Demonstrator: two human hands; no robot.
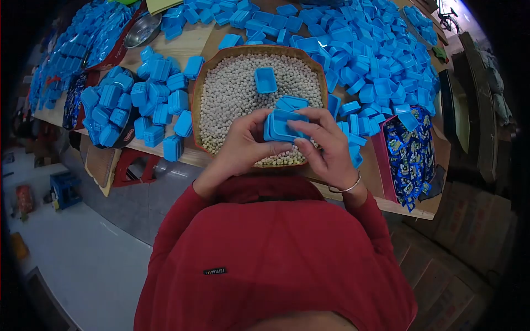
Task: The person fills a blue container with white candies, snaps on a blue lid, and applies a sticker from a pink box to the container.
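Note:
A small blue box (279, 130) is held between both hands above the near part of a wide tray (197, 105) of pale round pellets (229, 83). My left hand (245, 140) grips its left side, thumb along the front. My right hand (328, 140) has its fingers at the box's right side and inner edge; a bracelet circles the wrist. Just behind the held box, a blue piece (291, 103) is partly hidden. Farther back, an open blue box (265, 80) rests on the pellets. What lies inside the held box cannot be made out.
Closed blue boxes (160, 70) lie left of the tray, some in a dark bowl. Many open blue boxes (353, 60) are piled behind and to the right. A pink-edged container (381, 160) holds blue packets (408, 154). A metal bowl (142, 30) stands at back left.

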